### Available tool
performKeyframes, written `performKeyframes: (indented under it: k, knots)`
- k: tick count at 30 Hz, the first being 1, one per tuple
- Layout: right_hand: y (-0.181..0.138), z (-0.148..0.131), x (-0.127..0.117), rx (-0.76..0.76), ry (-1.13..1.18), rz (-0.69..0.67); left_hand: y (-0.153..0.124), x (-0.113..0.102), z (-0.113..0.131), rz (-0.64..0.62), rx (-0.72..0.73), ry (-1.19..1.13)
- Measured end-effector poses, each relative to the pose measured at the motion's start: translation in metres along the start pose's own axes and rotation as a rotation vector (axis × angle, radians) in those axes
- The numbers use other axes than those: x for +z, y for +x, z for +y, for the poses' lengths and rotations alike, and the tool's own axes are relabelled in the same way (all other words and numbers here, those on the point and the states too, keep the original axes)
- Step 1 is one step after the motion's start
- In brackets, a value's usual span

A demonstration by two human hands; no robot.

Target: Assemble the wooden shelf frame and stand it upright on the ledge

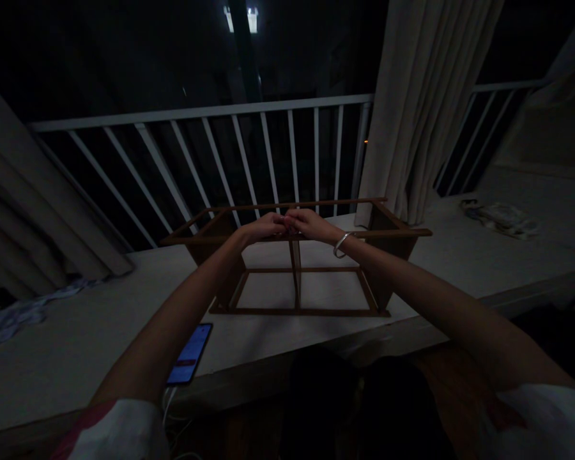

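Both hands meet at the middle of the near top rail of a wooden frame [393,234], right where its upright centre post joins the rail. Left hand [266,227] & right hand [307,223] are fingertip to fingertip, touching each other, fingers curled down and closed on the rail; too dark to tell if anything small is pinched btwn them. A metal bracelet [341,245] sits on the right wrist. The frame is open slats w/ solid end panels, standing upright on a pale ledge [100,332], approx centre of view, just in front of a white railing [201,113]. A phone [190,353] w/ lit screen lies on the ledge's near edge, left of the frame & under the left forearm, well apart from both hands. A light curtain [421,108] hangs behind the frame's right end. Crumpled cloth [501,217] lies on the ledge far right, more fabric at far left
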State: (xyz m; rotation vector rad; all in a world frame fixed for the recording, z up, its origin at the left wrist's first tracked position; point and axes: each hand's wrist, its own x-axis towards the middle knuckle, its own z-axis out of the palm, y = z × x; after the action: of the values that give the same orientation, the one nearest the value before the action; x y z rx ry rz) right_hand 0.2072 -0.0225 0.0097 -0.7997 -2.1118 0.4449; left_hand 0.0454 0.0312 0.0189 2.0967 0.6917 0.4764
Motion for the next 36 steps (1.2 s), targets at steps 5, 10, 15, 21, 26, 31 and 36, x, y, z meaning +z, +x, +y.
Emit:
performKeyframes:
  k: [5, 10, 15, 21, 26, 31, 36]
  knots:
    - [-0.001, 0.000, -0.001, -0.037, -0.035, -0.010, -0.002, 0.000, 0.000, -0.002, -0.013, -0.044]
    - [-0.002, 0.002, -0.002, -0.011, -0.005, -0.021, -0.003, 0.000, 0.000, 0.010, 0.013, -0.057]
    - [-0.004, 0.001, -0.003, -0.012, -0.019, -0.007, -0.002, -0.001, -0.003, -0.046, 0.006, -0.041]
    - [-0.005, 0.001, -0.002, -0.029, -0.100, 0.023, -0.004, 0.001, 0.004, -0.024, -0.046, -0.039]
    - [-0.006, 0.000, -0.001, -0.028, -0.157, 0.034, -0.005, 0.002, 0.007, -0.001, -0.034, -0.039]
    - [-0.006, 0.000, -0.001, -0.046, -0.154, 0.045, -0.003, -0.002, 0.000, -0.036, -0.033, -0.070]
    - [-0.008, 0.002, -0.001, -0.058, -0.148, 0.041, -0.001, -0.003, -0.004, -0.010, -0.015, -0.100]
